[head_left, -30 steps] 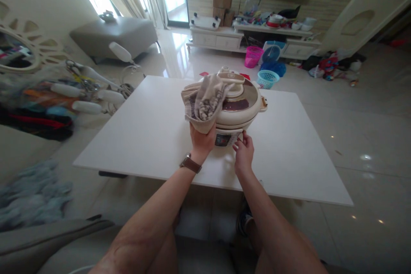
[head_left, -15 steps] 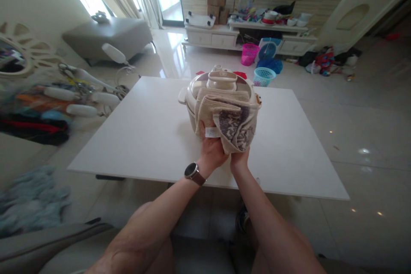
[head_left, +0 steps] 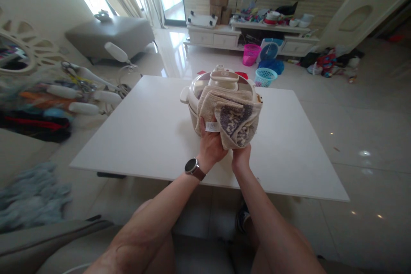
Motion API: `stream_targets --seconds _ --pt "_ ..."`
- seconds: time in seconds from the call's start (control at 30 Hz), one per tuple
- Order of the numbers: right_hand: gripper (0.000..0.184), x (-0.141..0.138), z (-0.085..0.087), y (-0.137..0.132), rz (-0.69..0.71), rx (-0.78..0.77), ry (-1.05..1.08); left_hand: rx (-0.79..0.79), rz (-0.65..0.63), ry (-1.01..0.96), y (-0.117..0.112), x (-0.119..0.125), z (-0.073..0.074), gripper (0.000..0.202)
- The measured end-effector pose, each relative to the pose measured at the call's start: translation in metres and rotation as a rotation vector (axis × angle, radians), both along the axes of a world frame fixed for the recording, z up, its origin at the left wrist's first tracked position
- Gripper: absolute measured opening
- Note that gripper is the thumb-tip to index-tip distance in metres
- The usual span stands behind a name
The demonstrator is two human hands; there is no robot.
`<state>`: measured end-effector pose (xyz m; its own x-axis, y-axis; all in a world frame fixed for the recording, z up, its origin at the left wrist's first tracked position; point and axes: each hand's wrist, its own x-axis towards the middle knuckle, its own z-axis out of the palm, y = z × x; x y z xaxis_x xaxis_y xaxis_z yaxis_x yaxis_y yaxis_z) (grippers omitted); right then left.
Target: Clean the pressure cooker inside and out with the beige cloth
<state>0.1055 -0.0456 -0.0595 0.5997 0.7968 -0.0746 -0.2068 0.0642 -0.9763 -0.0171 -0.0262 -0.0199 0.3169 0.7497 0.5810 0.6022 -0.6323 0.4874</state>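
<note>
A cream electric cooker (head_left: 192,94) with a handled lid stands in the middle of a white table (head_left: 144,132). A beige towel (head_left: 233,115) with a dark pattern hangs over the cooker's front. My left hand (head_left: 210,145), with a watch on its wrist, grips the towel's lower left part against the cooker. My right hand (head_left: 241,157) sits just below the towel's bottom edge; its fingers go up under the cloth and are hidden.
A rack with white handles, scissors and coloured items (head_left: 73,94) stands left of the table. A grey bench (head_left: 109,34) sits by the window. A low white cabinet (head_left: 224,36), pink basket (head_left: 250,53) and blue basket (head_left: 265,77) lie beyond. Bluish cloth (head_left: 32,197) lies at lower left.
One second ago the towel was held up at the cooker's left with my right hand at the control panel. It has since come across the front, and both hands are at its lower edge.
</note>
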Motion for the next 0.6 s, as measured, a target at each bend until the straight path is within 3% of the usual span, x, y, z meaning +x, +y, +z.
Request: stream_targets --seconds 0.17,0.37,0.6 --pt "0.051 -0.004 0.008 -0.004 0.008 -0.125 0.133 0.043 0.14 -0.245 0.019 -0.013 -0.008 0.049" --pt "0.053 -0.002 0.01 -0.003 0.001 -0.135 0.16 -0.088 0.211 -0.545 0.035 -0.022 -0.022 0.049" --pt "0.054 -0.005 0.013 -0.003 -0.02 -0.141 0.163 -0.189 0.22 -0.878 0.036 -0.019 -0.007 0.066"
